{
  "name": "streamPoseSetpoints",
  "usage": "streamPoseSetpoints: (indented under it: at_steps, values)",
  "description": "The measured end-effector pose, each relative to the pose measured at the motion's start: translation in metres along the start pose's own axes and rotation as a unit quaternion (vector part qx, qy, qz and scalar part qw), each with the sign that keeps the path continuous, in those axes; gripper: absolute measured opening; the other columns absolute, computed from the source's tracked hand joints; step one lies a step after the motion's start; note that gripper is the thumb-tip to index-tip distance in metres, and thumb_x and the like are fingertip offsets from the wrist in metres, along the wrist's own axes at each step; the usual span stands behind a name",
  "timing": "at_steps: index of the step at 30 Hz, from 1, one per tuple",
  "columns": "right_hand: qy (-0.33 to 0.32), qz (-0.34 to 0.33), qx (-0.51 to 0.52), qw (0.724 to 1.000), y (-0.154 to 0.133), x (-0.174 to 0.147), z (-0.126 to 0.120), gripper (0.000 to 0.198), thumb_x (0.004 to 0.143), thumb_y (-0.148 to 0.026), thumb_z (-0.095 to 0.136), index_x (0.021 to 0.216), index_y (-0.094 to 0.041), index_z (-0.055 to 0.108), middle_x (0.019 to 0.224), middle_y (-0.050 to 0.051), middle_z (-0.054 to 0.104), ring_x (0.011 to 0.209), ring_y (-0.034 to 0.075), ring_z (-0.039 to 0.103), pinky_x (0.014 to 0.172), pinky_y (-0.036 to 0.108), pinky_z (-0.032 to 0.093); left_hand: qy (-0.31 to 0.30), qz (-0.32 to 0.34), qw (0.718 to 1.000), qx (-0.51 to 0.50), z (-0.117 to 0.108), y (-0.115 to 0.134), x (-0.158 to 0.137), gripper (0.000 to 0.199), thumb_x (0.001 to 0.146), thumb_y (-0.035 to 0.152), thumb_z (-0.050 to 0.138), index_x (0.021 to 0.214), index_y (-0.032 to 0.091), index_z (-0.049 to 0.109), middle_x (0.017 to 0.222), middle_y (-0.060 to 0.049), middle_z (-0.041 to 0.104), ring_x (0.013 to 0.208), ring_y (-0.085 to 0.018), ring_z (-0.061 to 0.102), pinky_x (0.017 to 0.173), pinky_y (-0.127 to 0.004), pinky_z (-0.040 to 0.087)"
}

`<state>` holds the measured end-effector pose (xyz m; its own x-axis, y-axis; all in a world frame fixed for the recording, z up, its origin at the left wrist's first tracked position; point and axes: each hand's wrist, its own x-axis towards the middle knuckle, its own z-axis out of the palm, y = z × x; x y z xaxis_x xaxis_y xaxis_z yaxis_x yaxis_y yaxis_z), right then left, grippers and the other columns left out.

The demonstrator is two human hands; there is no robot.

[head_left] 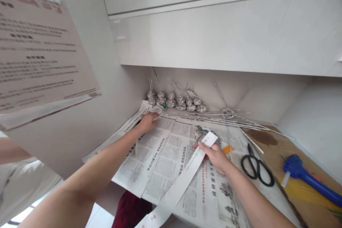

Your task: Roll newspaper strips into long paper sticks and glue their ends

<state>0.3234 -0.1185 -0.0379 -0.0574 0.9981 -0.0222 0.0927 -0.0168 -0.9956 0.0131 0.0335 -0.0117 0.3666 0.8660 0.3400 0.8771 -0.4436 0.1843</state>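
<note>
My right hand (215,156) pinches a long strip of newspaper (184,180) near its upper end, thumb on top. The strip slants down to the left and hangs past the table's front edge. My left hand (149,122) reaches to the back left, where its fingers lie stretched out over newspaper strips (133,121). Part of those strips is hidden under the hand. Newspaper sheets (160,149) cover the tabletop beneath both hands. Just behind the strip's upper end, a grey tool (200,131) lies partly covered.
Several gourd-shaped woven paper pieces (181,104) stand along the back wall. Thin rolled paper sticks (213,117) lie beside a woven ring with spokes (228,113). Black-handled scissors (258,171) and a blue glue gun (307,174) rest on the right. A cabinet (213,39) overhangs the table.
</note>
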Motion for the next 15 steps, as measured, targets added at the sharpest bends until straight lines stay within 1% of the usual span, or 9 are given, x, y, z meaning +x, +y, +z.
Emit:
streamPoseSetpoints:
  at_steps: [3, 6, 9, 12, 15]
  values:
    - [-0.004, 0.007, -0.003, 1.000, 0.000, 0.000, -0.001, 0.039, 0.079, -0.053, 0.058, 0.086, -0.017, 0.073, 0.069, 0.004, 0.065, 0.064, 0.018, 0.058, 0.060, 0.030, 0.044, 0.019, 0.036, 0.999, -0.001, 0.003, 0.001, 0.013, 0.044, 0.085, 0.025, 0.047, 0.128, 0.018, 0.055, 0.134, -0.010, 0.051, 0.124, -0.028, 0.041, 0.100, -0.046, 0.033]
    - [-0.011, 0.014, 0.003, 1.000, 0.002, 0.001, -0.001, 0.039, 0.079, -0.052, 0.058, 0.088, -0.017, 0.073, 0.069, 0.004, 0.066, 0.064, 0.018, 0.058, 0.060, 0.030, 0.045, -0.005, 0.046, 0.999, 0.007, 0.006, -0.003, 0.024, 0.048, 0.084, 0.025, 0.049, 0.131, 0.019, 0.051, 0.137, -0.010, 0.048, 0.126, -0.029, 0.038, 0.099, -0.049, 0.032]
    - [-0.014, 0.020, 0.011, 1.000, 0.005, 0.002, -0.002, 0.040, 0.079, -0.053, 0.058, 0.089, -0.017, 0.072, 0.068, 0.004, 0.065, 0.062, 0.018, 0.057, 0.058, 0.030, 0.044, -0.042, 0.023, 0.999, 0.020, 0.007, -0.005, 0.030, 0.045, 0.082, 0.027, 0.052, 0.127, 0.022, 0.055, 0.138, -0.009, 0.048, 0.128, -0.030, 0.036, 0.100, -0.051, 0.030]
    - [-0.015, 0.024, 0.010, 1.000, 0.005, 0.002, -0.002, 0.042, 0.080, -0.054, 0.056, 0.091, -0.017, 0.072, 0.065, 0.003, 0.064, 0.059, 0.017, 0.056, 0.055, 0.030, 0.044, -0.037, -0.017, 0.999, 0.029, 0.008, -0.004, 0.030, 0.047, 0.081, 0.030, 0.054, 0.127, 0.023, 0.055, 0.139, -0.011, 0.046, 0.129, -0.032, 0.035, 0.100, -0.052, 0.031]
    - [-0.005, 0.010, 0.003, 1.000, 0.004, 0.002, -0.002, 0.041, 0.079, -0.053, 0.058, 0.088, -0.016, 0.072, 0.068, 0.004, 0.065, 0.063, 0.018, 0.057, 0.058, 0.029, 0.044, -0.033, -0.025, 0.999, 0.018, 0.011, -0.003, 0.023, 0.044, 0.081, 0.034, 0.054, 0.124, 0.025, 0.058, 0.137, -0.012, 0.048, 0.127, -0.032, 0.038, 0.098, -0.052, 0.033]
